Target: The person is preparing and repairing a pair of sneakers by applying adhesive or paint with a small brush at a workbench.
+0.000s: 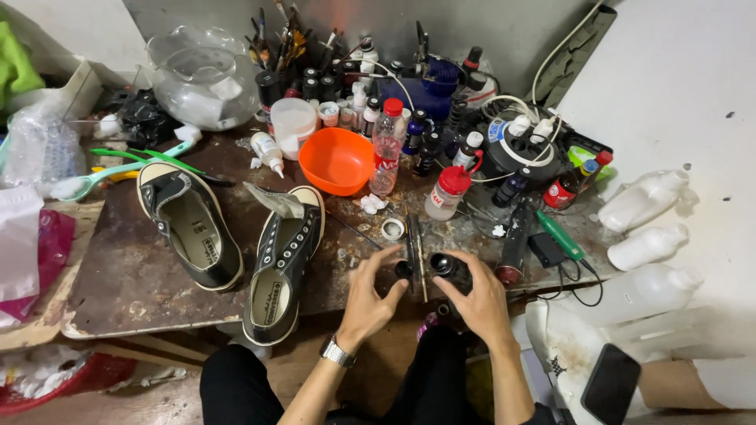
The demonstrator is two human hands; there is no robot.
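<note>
Both hands (pixel 425 295) at bench edge (pixel 236 319), holding small dark bottle (pixel 446 266), w/ shoes (pixel 236 244) near.

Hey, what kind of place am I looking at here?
Probably a shoe repair or cleaning workbench: two black sneakers on a stained table, crowded bottles and brushes, hands on a small dark bottle.

Even, fairly bright light falls from above on my bench. Shadows stay soft. The wide lens bends the edges.

bare worktop (pixel 134 275) left of shoes (pixel 236 236), bottles (pixel 409 134) crowding behind
</note>
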